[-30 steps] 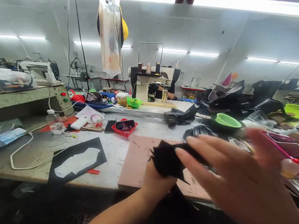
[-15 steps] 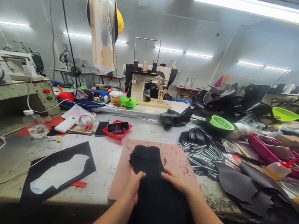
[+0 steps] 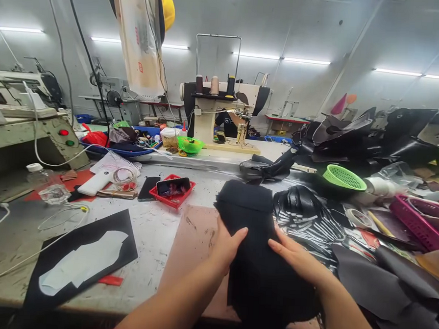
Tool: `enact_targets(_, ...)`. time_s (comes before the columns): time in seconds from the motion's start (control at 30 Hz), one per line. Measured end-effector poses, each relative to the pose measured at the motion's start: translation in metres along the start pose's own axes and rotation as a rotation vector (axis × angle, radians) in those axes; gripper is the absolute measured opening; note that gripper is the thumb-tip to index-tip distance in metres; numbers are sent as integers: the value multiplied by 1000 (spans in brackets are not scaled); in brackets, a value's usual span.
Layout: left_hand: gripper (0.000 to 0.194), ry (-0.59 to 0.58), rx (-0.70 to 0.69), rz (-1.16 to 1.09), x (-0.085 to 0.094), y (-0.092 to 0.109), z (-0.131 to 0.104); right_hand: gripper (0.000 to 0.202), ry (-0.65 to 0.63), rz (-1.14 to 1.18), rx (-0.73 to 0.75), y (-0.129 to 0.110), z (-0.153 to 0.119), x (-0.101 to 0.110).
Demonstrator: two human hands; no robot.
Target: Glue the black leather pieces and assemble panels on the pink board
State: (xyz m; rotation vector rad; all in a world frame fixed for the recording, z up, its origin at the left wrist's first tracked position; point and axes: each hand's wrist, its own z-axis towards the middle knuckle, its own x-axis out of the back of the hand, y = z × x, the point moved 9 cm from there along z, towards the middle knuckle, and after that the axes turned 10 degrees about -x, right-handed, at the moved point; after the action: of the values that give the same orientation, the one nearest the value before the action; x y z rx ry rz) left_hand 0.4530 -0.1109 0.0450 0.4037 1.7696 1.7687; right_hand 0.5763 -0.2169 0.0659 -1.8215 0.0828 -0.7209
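Observation:
Between my hands is a stack of black cut fabric pieces (image 3: 262,265), wide at the lower end and narrower in the middle. My left hand (image 3: 227,243) grips its left edge, thumb on top and fingers hidden behind. On the opposite edge, my right hand (image 3: 292,252) is closed round the stack with its thumb over the top face. The pieces are held above a pinkish cutting board (image 3: 191,251), covering much of it. To the left, a white cut piece (image 3: 85,263) lies on a black sheet (image 3: 127,248).
A red tray (image 3: 184,198) with a phone (image 3: 173,186) stands behind the board. Black straps (image 3: 298,208) with pale ends and dark leather pieces (image 3: 368,280) fill the right side. A green basket (image 3: 346,177) and a magenta basket (image 3: 404,213) stand there too. Farther back is a sewing machine (image 3: 203,122).
Both hands have moved forward and to the right with the black stack, lifting it, so its lower end now shows over the board. The camera view has turned slightly.

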Motion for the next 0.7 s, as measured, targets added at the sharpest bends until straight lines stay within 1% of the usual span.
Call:
enact_targets(0.03,71,-15,1,14,-7,-7,7,52,33,-24,-33,7,6,10)
enact_targets(0.1,73,0,50,86,-14,-29,18,49,92,-110,-151,32,16,23)
enact_targets(0.17,75,47,107,201,-14,-51,25,51,114,-189,-261,63,20,25)
enact_targets(0.2,76,60,128,235,-14,-59,27,53,114,-203,-283,77,19,22)
enact_targets(0.27,77,63,149,249,-14,-70,30,59,128,-177,-268,97,13,15)
enact_targets(0.37,76,51,156,253,-15,-74,31,63,250,-147,-226,113,-4,13)
enact_targets(0.43,75,36,144,247,-14,-70,31,60,312,-153,-222,117,-12,11)
enact_targets(0.5,72,18,109,247,-7,-63,31,54,309,-134,-224,115,-16,3)
enact_targets(0.53,71,11,94,261,0,-58,31,52,287,-115,-216,112,-18,-4)
enact_targets(0.6,71,3,74,328,23,-49,30,49,208,-80,-158,98,-20,-25)
enact_targets(0.7,73,9,32,502,68,-32,27,50,49,-101,-35,65,-27,-67)
